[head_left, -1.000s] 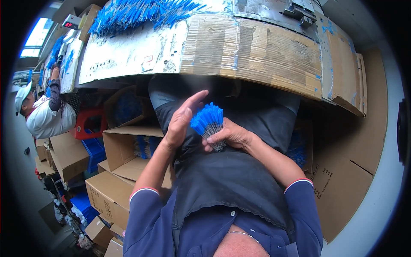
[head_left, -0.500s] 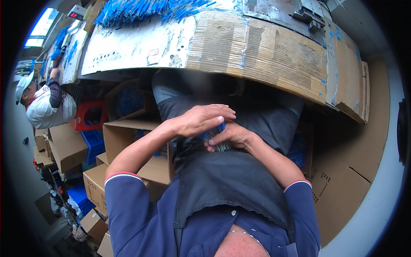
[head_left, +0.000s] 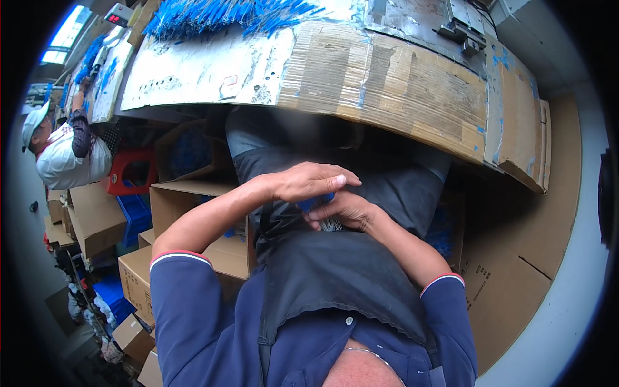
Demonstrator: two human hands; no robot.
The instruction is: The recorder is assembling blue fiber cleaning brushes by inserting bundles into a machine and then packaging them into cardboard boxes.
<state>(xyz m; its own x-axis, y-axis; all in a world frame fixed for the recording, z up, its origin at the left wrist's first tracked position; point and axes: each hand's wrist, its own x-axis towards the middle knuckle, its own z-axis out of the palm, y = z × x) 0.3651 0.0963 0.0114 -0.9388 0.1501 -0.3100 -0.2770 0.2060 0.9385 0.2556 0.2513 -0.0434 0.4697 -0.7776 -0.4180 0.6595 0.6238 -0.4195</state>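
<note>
Over my lap, my right hand (head_left: 351, 209) is closed round a bundle of thin metal pins with blue ends (head_left: 331, 224). Silvery shafts stick out below the fingers, toward my apron, and the blue ends face up under the other palm. Stretched nearly flat, my left hand (head_left: 312, 181) lies across the top of the bundle with its fingers extended and together. It partly hides the blue ends, so I cannot make out how firmly the palm presses on them. A black apron (head_left: 348, 267) is spread beneath both hands.
Ahead stands a workbench covered with worn cardboard (head_left: 387, 90). A heap of blue-ended pins (head_left: 219, 16) lies on it, with a metal fixture (head_left: 465, 35) farther right. Open cardboard boxes (head_left: 219, 255) flank my left. Beyond a red stool (head_left: 129, 171), another person (head_left: 74, 155) works.
My left hand has shifted slightly down and right over the bundle. The right hand keeps its grip. The whole view has moved a little.
</note>
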